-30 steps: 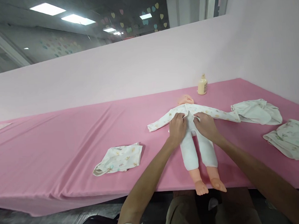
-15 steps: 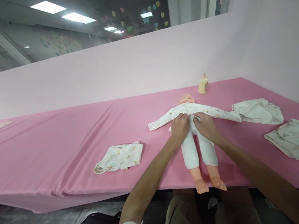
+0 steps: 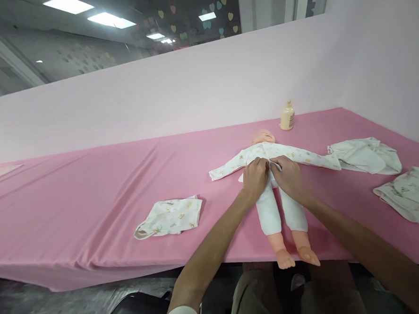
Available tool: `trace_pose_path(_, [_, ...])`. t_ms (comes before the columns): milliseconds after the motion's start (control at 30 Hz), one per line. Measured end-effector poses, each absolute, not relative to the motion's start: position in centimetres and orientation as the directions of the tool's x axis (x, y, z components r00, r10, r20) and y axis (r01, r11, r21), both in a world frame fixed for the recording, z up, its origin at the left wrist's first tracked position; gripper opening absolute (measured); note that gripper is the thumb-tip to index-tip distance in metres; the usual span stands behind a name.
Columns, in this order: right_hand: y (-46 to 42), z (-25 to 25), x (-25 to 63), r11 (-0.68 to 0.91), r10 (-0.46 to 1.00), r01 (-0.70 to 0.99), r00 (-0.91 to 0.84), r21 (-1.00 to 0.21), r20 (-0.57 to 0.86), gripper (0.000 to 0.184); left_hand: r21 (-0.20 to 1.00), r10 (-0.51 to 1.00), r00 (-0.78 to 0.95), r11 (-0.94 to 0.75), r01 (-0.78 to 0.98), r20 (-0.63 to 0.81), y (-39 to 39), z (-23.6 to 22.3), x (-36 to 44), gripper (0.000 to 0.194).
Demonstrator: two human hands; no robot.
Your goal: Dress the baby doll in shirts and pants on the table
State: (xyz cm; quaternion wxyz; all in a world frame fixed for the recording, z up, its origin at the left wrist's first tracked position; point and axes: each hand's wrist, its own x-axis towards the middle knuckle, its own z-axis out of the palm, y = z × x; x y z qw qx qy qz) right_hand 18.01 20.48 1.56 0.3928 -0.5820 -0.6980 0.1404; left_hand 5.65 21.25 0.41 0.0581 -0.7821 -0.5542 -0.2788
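A baby doll (image 3: 268, 212) lies on its back, its bare feet over the table's near edge. It wears a white long-sleeved baby shirt (image 3: 294, 154) with small printed figures, sleeves spread to both sides. My left hand (image 3: 256, 177) pinches one front edge of the shirt over the doll's belly. Close beside it, my right hand (image 3: 287, 175) pinches the opposite edge, and the two edges meet between my fingertips. Any fastener there is too small or hidden to make out. White cloth covers the doll's upper legs.
A folded printed garment (image 3: 172, 217) lies left on the pink-covered table (image 3: 73, 198). White cloth (image 3: 367, 157) touches the right sleeve's end, and another folded garment (image 3: 412, 196) lies at the far right. A cream pump bottle (image 3: 287, 116) stands behind the doll's head, near the wall.
My hands have drawn the shirt's two front edges together; the gap between them has closed. The whole view has shifted slightly.
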Motion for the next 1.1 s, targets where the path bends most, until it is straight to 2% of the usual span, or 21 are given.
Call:
trace_pose_path(200, [20.1, 0.9, 17.5, 0.387, 0.866, 0.654, -0.014, -0.650, 0.501, 0.023, 0.310, 0.852, 0.186, -0.370, 0.876, 0.490, 21.1, 0.6, 5.7, 0.019])
trace_pose_path(333, [20.2, 0.5, 17.5, 0.406, 0.860, 0.642, -0.028, -0.650, 0.510, 0.023, 0.487, 0.873, 0.125, -0.376, 0.788, 0.471, 21.1, 1.0, 5.7, 0.026])
trace_pose_path(500, [20.2, 0.4, 17.6, 0.455, 0.837, 0.641, -0.071, -0.618, 0.542, 0.025, 0.739, 0.923, 0.110, -0.364, 0.567, 0.369, 21.1, 1.8, 5.3, 0.024])
trace_pose_path(600, [20.2, 0.4, 17.6, 0.455, 0.838, 0.658, -0.088, -0.600, 0.539, 0.026, 0.828, 0.945, 0.104, -0.322, 0.458, 0.310, 21.2, 2.1, 5.0, 0.025])
trace_pose_path(767, [20.2, 0.1, 17.6, 0.483, 0.826, 0.645, -0.111, -0.593, 0.552, 0.026, 0.864, 0.956, 0.093, -0.291, 0.411, 0.278, 21.5, 2.2, 4.6, 0.025])
trace_pose_path(867, [20.2, 0.1, 17.5, 0.506, 0.809, 0.608, -0.088, -0.612, 0.581, 0.023, 0.852, 0.959, 0.086, -0.279, 0.443, 0.269, 21.7, 2.1, 4.7, 0.025])
trace_pose_path(1000, [20.3, 0.0, 17.4, 0.447, 0.836, 0.582, -0.002, -0.679, 0.549, 0.022, 0.806, 0.953, 0.055, -0.282, 0.520, 0.298, 21.7, 1.9, 4.9, 0.028])
trace_pose_path(1100, [20.4, -0.1, 17.3, 0.443, 0.833, 0.595, 0.002, -0.670, 0.553, 0.025, 0.784, 0.950, 0.050, -0.282, 0.553, 0.307, 21.7, 1.8, 5.1, 0.028])
